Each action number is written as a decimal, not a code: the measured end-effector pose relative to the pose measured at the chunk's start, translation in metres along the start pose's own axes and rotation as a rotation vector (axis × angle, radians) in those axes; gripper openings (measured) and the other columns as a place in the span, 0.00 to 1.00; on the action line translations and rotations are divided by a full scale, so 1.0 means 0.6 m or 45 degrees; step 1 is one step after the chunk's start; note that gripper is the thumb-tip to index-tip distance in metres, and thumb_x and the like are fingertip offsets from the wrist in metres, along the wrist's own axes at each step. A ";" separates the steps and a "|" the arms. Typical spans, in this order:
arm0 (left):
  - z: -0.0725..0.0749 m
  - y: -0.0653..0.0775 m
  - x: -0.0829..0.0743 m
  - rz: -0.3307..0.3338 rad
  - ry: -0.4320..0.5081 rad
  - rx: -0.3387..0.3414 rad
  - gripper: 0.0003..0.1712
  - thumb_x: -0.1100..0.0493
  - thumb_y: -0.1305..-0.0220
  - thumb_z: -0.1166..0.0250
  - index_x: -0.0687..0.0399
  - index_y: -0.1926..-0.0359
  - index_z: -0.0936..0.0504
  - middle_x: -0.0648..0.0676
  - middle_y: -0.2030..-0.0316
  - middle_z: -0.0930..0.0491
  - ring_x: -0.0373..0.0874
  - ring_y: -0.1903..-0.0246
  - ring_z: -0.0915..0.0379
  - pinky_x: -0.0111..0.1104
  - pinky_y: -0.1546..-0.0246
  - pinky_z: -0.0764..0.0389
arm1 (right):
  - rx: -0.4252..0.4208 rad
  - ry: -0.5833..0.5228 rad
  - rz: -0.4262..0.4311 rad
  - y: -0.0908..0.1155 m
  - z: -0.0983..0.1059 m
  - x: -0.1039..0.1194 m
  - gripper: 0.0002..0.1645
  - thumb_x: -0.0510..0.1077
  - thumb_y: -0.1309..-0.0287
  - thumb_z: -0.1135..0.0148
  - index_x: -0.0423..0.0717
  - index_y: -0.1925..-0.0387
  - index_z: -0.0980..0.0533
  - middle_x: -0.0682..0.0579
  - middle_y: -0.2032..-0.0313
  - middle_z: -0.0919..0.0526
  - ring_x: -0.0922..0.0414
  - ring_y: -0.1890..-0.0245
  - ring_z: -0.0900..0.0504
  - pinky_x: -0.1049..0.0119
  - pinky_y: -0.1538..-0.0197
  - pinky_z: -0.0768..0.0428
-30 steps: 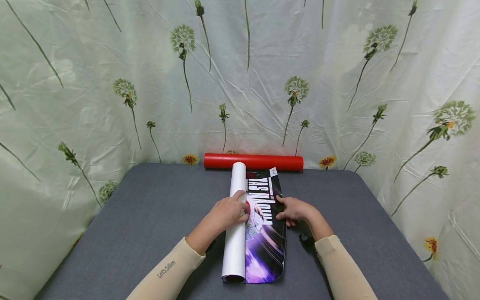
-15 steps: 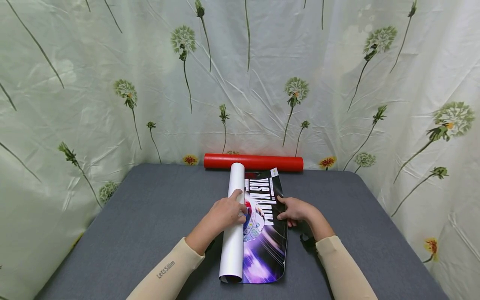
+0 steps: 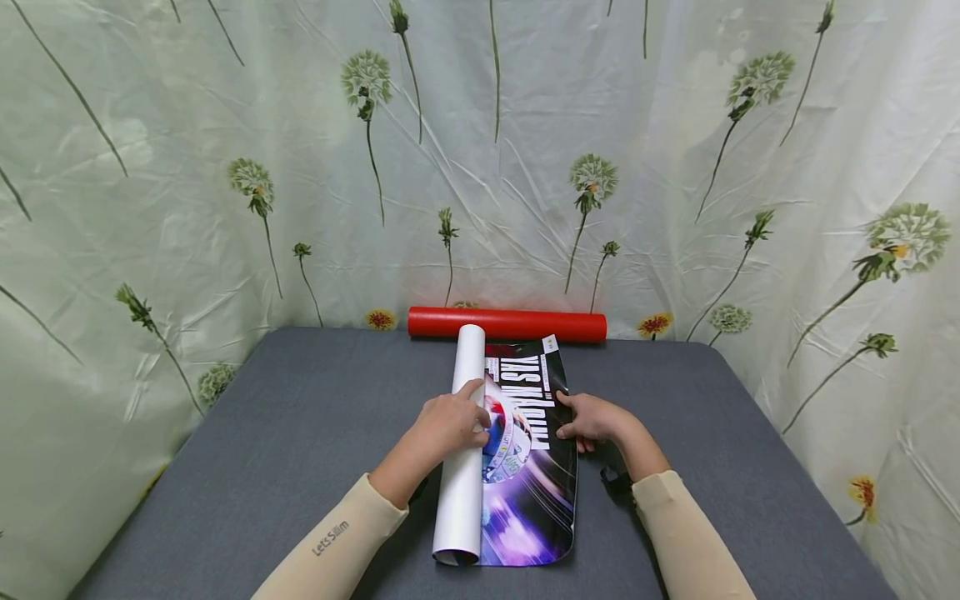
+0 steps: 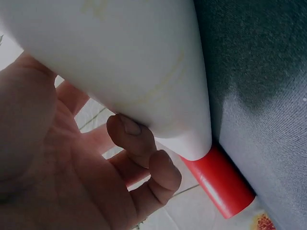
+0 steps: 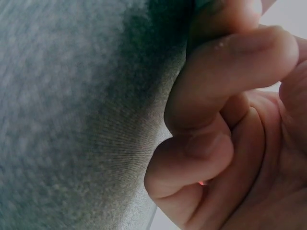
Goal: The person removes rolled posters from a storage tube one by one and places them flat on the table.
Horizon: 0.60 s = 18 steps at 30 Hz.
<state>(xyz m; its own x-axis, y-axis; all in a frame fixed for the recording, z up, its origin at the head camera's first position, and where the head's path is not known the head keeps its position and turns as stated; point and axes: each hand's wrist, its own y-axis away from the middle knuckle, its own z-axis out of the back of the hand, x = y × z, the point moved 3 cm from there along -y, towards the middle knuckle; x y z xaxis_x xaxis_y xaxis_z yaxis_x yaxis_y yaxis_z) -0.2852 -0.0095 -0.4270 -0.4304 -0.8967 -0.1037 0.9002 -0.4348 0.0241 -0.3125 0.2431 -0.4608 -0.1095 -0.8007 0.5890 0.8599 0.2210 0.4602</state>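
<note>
A glossy poster [image 3: 527, 492] lies partly unrolled, its printed face up, showing purple streaks and white lettering. Its left part is still a white-backed roll [image 3: 459, 492]. My left hand [image 3: 448, 423] lies across the roll, its fingers bent over the top toward the printed side. In the left wrist view, curled fingers [image 4: 129, 132] touch the white roll [image 4: 139, 62]. At the poster's right edge, my right hand [image 3: 596, 418] pinches the sheet, thumb on top. Several of its fingers [image 5: 206, 81] curl close to the grey surface in the right wrist view; the pinched edge is hidden there.
A red tube [image 3: 507, 324] lies crosswise at the back of the grey table [image 3: 322, 417], just beyond the roll's far end. A flower-printed curtain [image 3: 510, 167] hangs behind the table and along both sides.
The roll has moved slightly left under my left hand, and more of the printed face shows. My right hand stays on the right edge, shifted very slightly right.
</note>
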 end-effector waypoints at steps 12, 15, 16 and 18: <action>0.002 0.002 0.002 0.039 -0.050 0.000 0.14 0.38 0.41 0.22 0.35 0.58 0.10 0.57 0.26 0.30 0.55 0.64 0.19 0.44 0.64 0.15 | -0.007 -0.006 -0.042 0.001 0.001 -0.001 0.52 0.41 0.31 0.30 0.48 0.15 0.49 0.51 0.84 0.25 0.60 0.87 0.27 0.70 0.79 0.29; 0.004 0.005 0.002 0.045 -0.080 -0.017 0.08 0.43 0.37 0.24 0.34 0.59 0.09 0.57 0.26 0.30 0.54 0.68 0.20 0.42 0.67 0.16 | -0.003 -0.012 -0.024 0.001 0.001 -0.002 0.52 0.40 0.31 0.30 0.46 0.15 0.49 0.51 0.84 0.25 0.60 0.87 0.27 0.70 0.79 0.28; 0.004 0.005 0.003 0.049 -0.095 -0.019 0.07 0.44 0.36 0.25 0.34 0.59 0.09 0.57 0.27 0.30 0.53 0.69 0.21 0.42 0.68 0.17 | -0.003 -0.014 -0.016 0.002 0.002 -0.002 0.52 0.40 0.31 0.30 0.45 0.15 0.48 0.51 0.85 0.25 0.60 0.87 0.27 0.69 0.79 0.28; 0.006 0.006 0.004 0.056 -0.119 -0.017 0.06 0.45 0.35 0.27 0.33 0.59 0.09 0.56 0.26 0.29 0.52 0.70 0.22 0.41 0.68 0.18 | 0.001 -0.019 0.002 0.003 0.003 -0.002 0.52 0.39 0.31 0.30 0.44 0.15 0.49 0.52 0.85 0.26 0.60 0.88 0.27 0.69 0.78 0.27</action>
<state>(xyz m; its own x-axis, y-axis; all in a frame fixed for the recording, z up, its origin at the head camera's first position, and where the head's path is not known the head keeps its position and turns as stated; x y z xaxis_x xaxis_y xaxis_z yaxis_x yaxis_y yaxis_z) -0.2833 -0.0132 -0.4237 -0.3938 -0.9191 -0.0097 0.9190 -0.3939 0.0132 -0.3118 0.2455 -0.4599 -0.1158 -0.7919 0.5996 0.8596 0.2226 0.4600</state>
